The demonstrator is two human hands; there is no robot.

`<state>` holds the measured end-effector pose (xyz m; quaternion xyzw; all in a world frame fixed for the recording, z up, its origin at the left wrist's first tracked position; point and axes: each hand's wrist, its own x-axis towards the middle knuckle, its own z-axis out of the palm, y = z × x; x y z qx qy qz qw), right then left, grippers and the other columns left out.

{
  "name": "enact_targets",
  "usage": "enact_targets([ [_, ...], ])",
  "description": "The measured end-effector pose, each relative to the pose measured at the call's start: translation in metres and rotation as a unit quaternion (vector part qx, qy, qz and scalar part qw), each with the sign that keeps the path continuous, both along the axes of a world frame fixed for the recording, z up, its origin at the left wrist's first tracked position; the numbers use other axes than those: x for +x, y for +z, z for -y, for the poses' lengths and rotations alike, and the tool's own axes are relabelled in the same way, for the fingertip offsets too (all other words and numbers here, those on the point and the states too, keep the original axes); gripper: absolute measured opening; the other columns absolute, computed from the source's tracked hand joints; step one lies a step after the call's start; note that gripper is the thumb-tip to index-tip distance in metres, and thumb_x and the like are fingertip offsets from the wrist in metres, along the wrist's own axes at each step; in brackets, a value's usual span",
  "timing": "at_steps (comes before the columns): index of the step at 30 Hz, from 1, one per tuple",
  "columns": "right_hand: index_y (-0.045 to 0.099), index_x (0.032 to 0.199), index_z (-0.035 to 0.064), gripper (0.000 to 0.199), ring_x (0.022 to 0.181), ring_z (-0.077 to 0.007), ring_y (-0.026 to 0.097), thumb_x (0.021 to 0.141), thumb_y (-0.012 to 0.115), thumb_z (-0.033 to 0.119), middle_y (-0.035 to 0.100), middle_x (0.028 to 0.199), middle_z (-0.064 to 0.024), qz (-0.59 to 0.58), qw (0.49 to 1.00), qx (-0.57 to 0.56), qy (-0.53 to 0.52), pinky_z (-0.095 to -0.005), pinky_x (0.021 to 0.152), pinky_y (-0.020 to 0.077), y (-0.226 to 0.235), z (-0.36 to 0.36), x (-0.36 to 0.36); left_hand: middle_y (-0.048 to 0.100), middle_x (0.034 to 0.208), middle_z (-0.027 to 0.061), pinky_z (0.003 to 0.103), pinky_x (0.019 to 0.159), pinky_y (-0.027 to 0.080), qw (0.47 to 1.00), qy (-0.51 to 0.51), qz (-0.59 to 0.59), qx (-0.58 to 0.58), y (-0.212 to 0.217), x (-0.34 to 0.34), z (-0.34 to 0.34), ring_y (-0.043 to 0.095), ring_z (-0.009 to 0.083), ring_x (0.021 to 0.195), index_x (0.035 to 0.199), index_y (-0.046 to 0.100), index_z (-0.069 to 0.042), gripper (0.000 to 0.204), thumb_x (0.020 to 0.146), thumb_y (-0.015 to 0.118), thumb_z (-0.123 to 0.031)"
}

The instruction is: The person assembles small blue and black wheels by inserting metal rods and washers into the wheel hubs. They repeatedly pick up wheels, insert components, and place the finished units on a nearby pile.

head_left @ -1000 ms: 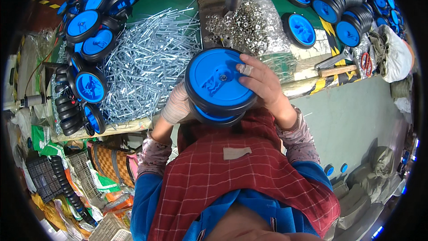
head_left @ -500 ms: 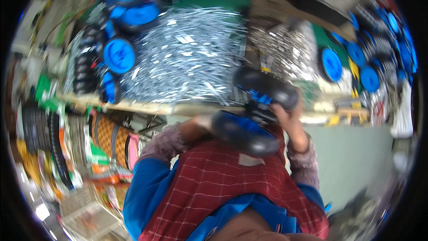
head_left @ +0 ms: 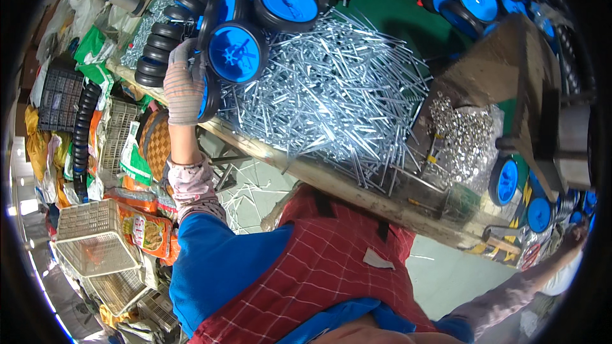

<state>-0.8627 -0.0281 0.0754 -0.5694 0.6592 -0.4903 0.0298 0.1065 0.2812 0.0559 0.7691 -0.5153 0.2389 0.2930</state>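
Observation:
My left hand [head_left: 183, 86], in a striped knit glove, reaches to the left end of the bench with its fingers stretched out. It lies between a row of black tyres [head_left: 152, 62] and a wheel with a blue hub [head_left: 237, 53], touching the wheels' edges there; its fingertips are partly hidden. Far to the right, my right hand [head_left: 575, 234] is stretched out beside another wheel with a blue hub [head_left: 539, 214]. That hand is small and dark near the picture's rim, so its fingers cannot be made out. A large heap of thin metal rods [head_left: 331, 99] lies between the two sides.
More blue-hubbed wheels [head_left: 477, 0] are piled at the back. Small shiny metal parts [head_left: 465, 143] lie right of the rods, beside a brown board [head_left: 481, 67]. The bench's wooden edge [head_left: 306, 172] runs across in front. Plastic crates [head_left: 95, 242] and bags stand at the lower left.
Half a second ago both hands held a pair of joined wheels before my apron; these are out of my hands' middle space now. My arms have spread apart, and the view has turned.

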Motion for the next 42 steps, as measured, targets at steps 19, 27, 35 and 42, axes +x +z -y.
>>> enact_targets([
  [19,0.056,0.127,0.0029,0.041,0.099,-0.0227,0.067,0.09,0.067,0.016,0.066,0.113,-0.0172,0.071,0.764,0.164,0.62,-0.0318,0.08,0.0533,-0.05,-0.151,0.631,0.064,0.112,0.0155,0.044,0.09,0.049,0.968,0.107,-0.039,0.223,-0.03,0.105,0.062,0.06,0.0356,0.107,0.116,0.062,-0.009,0.044,0.082,0.071,-0.036],
  [27,0.059,0.112,-0.0029,0.046,0.09,-0.0293,0.067,0.087,0.069,0.034,0.067,0.098,-0.0229,0.022,0.774,0.192,0.603,-0.0394,0.08,0.0504,-0.052,-0.158,0.829,0.063,0.111,0.0211,0.047,0.089,0.048,0.983,0.118,-0.09,0.111,-0.015,0.091,0.05,0.061,0.0392,0.105,0.121,0.053,-0.007,0.052,0.082,0.07,-0.037],
  [35,0.06,0.106,-0.0056,0.035,0.083,-0.0112,0.059,0.092,0.066,0.026,0.067,0.091,-0.009,0.202,0.839,0.212,0.459,-0.0267,0.074,0.0485,-0.042,-0.153,0.595,0.061,0.091,0.0131,0.04,0.068,0.049,0.97,-0.228,-0.052,0.068,0.063,-0.103,-0.035,0.061,0.033,0.081,0.098,0.064,-0.007,0.04,0.067,0.079,-0.025],
  [42,0.057,0.107,-0.002,0.03,0.074,-0.0068,0.052,0.091,0.068,0.021,0.062,0.081,-0.0041,0.188,0.88,0.209,0.382,-0.0236,0.066,0.0447,-0.054,-0.194,0.478,0.059,0.093,0.0128,0.042,0.077,0.05,0.722,-0.593,-0.324,0.151,-0.027,-0.238,-0.01,0.06,0.0356,0.088,0.098,0.06,-0.005,0.035,0.073,0.078,-0.022],
])
